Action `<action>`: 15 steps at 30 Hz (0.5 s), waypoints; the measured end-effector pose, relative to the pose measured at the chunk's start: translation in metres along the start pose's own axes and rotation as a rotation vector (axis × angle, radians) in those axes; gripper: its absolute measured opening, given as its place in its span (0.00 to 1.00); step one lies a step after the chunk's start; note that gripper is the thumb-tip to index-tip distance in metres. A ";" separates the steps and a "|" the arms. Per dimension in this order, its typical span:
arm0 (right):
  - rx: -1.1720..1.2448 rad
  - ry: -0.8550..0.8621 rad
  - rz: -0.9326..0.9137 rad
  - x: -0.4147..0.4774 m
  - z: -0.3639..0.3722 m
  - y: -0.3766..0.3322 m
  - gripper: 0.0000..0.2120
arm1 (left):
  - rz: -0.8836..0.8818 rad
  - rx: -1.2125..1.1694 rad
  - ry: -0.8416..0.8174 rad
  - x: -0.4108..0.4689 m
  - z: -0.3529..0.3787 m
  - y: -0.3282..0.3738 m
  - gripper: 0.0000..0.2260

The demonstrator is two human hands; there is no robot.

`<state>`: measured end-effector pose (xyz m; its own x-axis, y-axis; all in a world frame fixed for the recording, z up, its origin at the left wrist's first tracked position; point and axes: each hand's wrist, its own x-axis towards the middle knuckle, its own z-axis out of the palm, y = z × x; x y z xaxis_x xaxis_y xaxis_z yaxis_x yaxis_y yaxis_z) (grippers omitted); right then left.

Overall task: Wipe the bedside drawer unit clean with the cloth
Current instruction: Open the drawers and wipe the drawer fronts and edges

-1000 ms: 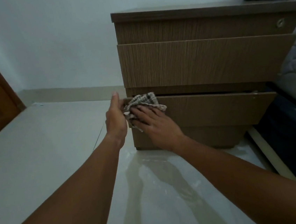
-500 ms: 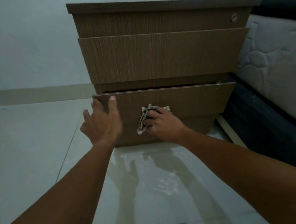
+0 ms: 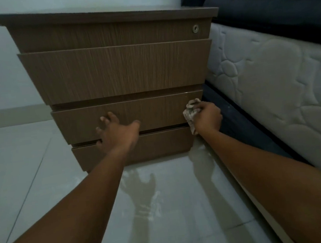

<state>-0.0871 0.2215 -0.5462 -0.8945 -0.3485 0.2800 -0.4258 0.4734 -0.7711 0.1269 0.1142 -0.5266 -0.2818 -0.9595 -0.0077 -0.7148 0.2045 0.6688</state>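
At the lower drawer front's right end, right hand grips the bunched cloth for wiping; left hand, fingers spread, likely steadies it.

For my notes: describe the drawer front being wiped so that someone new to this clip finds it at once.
The brown drawer unit stands on the pale floor beside the mattress. Third panel down, under the tall one, is the drawer front. Only it has the left hand spread before it and the right hand gripping the crumpled cloth at its right end.
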 end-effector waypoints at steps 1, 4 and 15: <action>0.136 0.054 0.112 0.003 -0.001 -0.003 0.12 | -0.006 -0.026 0.007 0.000 0.005 0.003 0.40; 0.413 0.103 0.312 0.009 0.005 -0.003 0.11 | 0.053 0.042 0.035 -0.004 0.017 -0.005 0.41; 0.496 0.149 0.501 -0.012 0.047 0.035 0.10 | 0.228 0.482 -0.053 0.003 0.032 -0.054 0.34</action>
<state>-0.0850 0.2044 -0.6028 -0.9903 -0.0549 -0.1276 0.1209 0.1118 -0.9864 0.1438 0.1063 -0.5864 -0.4873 -0.8716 0.0523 -0.8409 0.4846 0.2408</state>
